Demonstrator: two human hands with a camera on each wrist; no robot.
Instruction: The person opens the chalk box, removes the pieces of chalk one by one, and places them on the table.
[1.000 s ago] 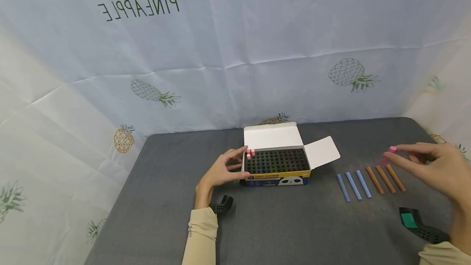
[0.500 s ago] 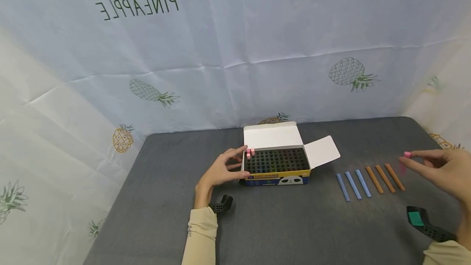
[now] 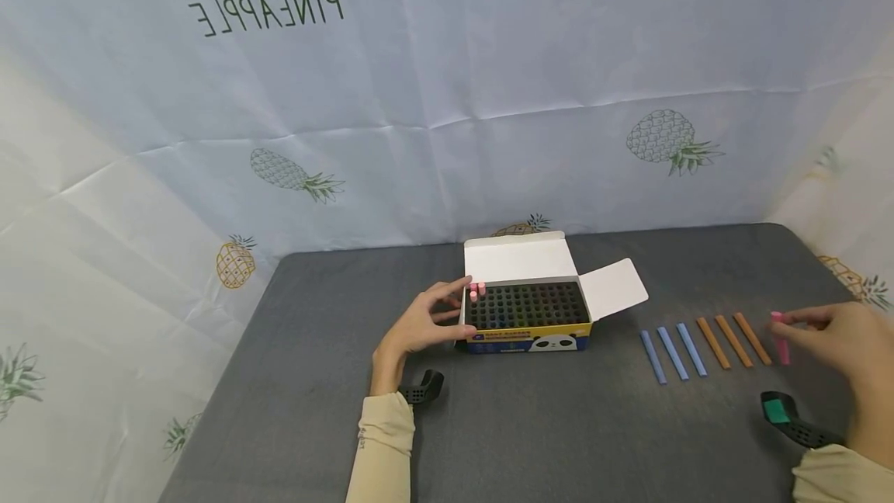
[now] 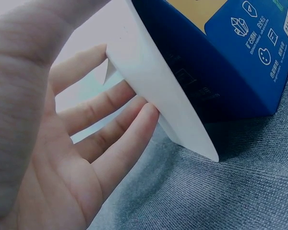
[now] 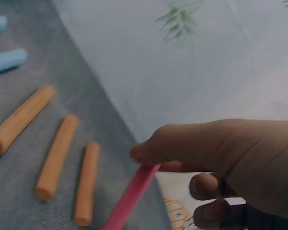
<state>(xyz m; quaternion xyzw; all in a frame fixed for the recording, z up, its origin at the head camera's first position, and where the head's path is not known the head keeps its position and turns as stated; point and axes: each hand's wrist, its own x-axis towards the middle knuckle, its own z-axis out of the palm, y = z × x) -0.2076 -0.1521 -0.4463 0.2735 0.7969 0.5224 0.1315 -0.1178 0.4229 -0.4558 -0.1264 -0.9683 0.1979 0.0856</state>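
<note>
By the right edge of the worktop, the right hand pinches a pink stick beside three orange sticks. The left hand, spread wide, touches the box.

The pink stick looks matt and smooth, the box printed card, the table covering woven cloth.

Box on counter, cloth behind. Three sticks in its far left corner; six sticks lie right, held stick rightmost.
</note>
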